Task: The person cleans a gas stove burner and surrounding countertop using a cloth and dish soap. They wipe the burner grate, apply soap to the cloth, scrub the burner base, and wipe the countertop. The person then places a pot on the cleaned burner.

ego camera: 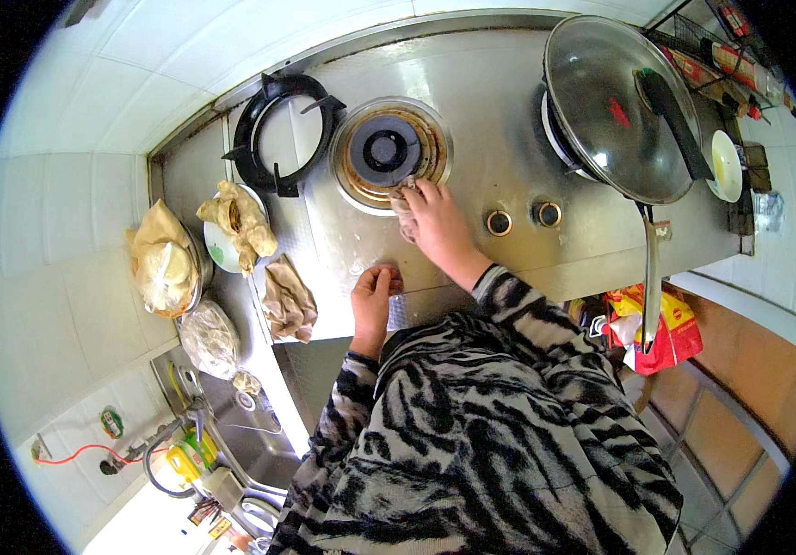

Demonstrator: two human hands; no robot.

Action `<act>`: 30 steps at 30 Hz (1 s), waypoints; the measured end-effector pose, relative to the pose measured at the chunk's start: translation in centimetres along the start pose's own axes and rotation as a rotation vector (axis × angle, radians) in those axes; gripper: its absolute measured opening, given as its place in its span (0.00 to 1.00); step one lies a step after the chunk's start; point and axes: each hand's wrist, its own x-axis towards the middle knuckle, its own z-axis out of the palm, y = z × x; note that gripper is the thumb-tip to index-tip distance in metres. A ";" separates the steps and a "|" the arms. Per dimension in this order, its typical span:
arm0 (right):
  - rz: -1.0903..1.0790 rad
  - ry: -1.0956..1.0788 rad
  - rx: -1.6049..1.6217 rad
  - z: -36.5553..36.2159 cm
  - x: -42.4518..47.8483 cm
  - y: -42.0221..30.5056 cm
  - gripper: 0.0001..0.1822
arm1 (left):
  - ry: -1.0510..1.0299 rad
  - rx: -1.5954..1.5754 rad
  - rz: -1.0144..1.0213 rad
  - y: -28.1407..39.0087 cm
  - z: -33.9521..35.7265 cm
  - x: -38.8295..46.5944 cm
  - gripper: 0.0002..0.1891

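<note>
My right hand (439, 225) grips a crumpled brownish cloth (401, 208) and presses it at the front rim of the uncovered gas burner (385, 149). Brown stains ring the burner's metal dish. My left hand (370, 302), fingers curled, rests near the front edge of the stainless steel cooktop (481, 83); whether it holds anything is hidden. To the burner's left lies a black pan support ring (245, 149), taken off the burner. Two round control knobs (499, 223) sit right of my right hand.
A lidded wok (599, 90) covers the right burner, its handle (652, 277) projecting past the front edge. A white bowl (725, 166) stands beside it. Ginger-like roots (235, 222) on a plate, brown paper (289, 298) and bagged food (165, 267) crowd the left, near the sink (248, 444).
</note>
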 end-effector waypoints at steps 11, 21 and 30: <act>-0.079 0.188 -0.027 -1.4 11.8 10.3 0.26 | 0.035 0.005 -0.016 0.4 -0.2 -0.8 0.11; -0.022 0.007 -0.065 -1.7 -1.2 0.4 0.29 | 0.028 0.029 -0.033 -0.3 -0.6 -0.7 0.11; 0.108 0.083 -0.028 -2.3 3.4 3.7 0.20 | 0.068 0.030 -0.015 2.1 -0.5 -0.9 0.10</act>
